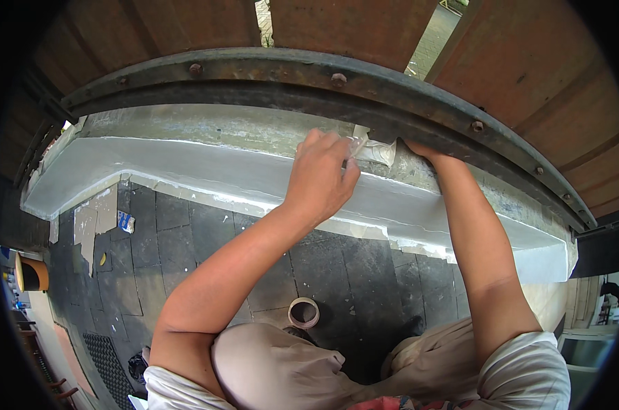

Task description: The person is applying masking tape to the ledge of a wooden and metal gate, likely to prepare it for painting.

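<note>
My left hand (pixel 323 171) is at the top of a low ledge (pixel 213 154) with a white-painted front. Its fingers are closed in a pinch on a piece of clear crinkled plastic (pixel 356 145). Right beside it, a whitish crumpled wrapping (pixel 378 153) lies on the ledge top between my hands. My right hand (pixel 422 152) reaches in at the right of that wrapping, under the dark metal rail (pixel 282 72). The rail and its shadow hide most of its fingers, so their grip does not show.
Brown boards (pixel 343 31) rise behind the bolted rail. Masking strips run along the ledge's lower edge. On the dark tiled floor (pixel 254 273) stands a tape roll (pixel 303 313) near my knees. Torn cardboard (pixel 96 222) and a small blue-and-white packet (pixel 125 221) lie at left.
</note>
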Available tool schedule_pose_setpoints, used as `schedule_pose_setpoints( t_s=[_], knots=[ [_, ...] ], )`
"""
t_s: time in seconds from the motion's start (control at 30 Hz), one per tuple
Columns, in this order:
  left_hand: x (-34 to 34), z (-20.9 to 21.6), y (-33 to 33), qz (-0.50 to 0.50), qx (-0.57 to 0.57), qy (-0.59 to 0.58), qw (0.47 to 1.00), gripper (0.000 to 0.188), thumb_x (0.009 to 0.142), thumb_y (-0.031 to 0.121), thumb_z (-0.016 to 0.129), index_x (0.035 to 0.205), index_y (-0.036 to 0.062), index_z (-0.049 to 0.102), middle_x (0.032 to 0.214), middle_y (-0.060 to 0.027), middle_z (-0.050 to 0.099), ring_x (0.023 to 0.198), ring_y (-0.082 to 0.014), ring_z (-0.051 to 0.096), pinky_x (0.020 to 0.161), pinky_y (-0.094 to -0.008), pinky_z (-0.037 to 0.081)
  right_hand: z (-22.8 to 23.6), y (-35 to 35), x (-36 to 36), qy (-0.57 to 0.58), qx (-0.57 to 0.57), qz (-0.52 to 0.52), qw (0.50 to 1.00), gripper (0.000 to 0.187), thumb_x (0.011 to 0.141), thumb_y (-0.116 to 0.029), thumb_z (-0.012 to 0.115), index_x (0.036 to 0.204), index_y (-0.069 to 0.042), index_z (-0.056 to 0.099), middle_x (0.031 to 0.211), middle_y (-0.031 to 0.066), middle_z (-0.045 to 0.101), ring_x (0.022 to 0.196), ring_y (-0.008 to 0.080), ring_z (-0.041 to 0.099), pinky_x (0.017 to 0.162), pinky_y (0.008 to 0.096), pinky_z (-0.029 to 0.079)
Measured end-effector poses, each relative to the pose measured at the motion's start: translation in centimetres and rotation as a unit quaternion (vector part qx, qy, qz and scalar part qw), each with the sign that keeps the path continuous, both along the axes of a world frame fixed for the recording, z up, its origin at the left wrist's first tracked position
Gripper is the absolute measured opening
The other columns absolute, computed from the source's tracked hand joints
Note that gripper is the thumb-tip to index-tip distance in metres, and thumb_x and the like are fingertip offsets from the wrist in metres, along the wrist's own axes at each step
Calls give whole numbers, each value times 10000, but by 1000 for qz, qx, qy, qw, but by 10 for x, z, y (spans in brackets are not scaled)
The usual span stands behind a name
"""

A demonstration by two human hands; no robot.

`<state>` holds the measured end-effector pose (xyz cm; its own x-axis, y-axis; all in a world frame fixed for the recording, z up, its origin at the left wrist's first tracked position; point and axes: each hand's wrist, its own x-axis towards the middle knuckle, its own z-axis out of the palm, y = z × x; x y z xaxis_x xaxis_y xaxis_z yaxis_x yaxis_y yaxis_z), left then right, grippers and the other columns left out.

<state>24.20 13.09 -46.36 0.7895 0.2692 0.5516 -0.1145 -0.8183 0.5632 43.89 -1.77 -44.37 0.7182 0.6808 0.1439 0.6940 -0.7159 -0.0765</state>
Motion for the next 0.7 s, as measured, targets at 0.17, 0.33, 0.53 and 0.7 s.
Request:
schedule_pose_setpoints(
  t_s=[0.17, 0.33, 0.53, 0.7],
  knots=[
    [2, -1, -12, -29, 9, 10, 999, 213, 842, 53, 608, 1037, -6, 669, 973, -136, 617, 976, -348, 545, 870, -450, 433, 14, -4, -8, 63, 8, 14, 998, 513, 987, -444, 465, 1393, -138, 531, 1492, 146, 474, 1376, 311, 426, 1180, 418, 301],
    [1, 3, -1, -65, -2, 19, 998, 214, 842, 41, 608, 1046, -7, 656, 966, -164, 625, 986, -364, 550, 862, -460, 448, 11, -6, -11, 78, 50, 13, 996, 510, 992, -442, 455, 1382, -126, 543, 1473, 148, 497, 1367, 313, 438, 1170, 421, 316],
    [17, 6, 13, -92, -64, 75, 991, 208, 865, 52, 625, 1065, -1, 644, 997, -208, 639, 989, -391, 581, 872, -445, 468, 6, -9, -9, 80, 58, 23, 995, 519, 983, -458, 481, 1360, -113, 570, 1452, 152, 521, 1354, 314, 459, 1158, 407, 333],
    [18, 7, 21, -109, -69, 116, 985, 243, 868, 97, 672, 1094, 13, 641, 1031, -219, 635, 1008, -393, 591, 877, -439, 478, 2, -10, -17, 112, 42, 32, 992, 471, 978, -398, 519, 1335, -101, 596, 1412, 174, 554, 1315, 337, 499, 1129, 411, 365]
  ],
)
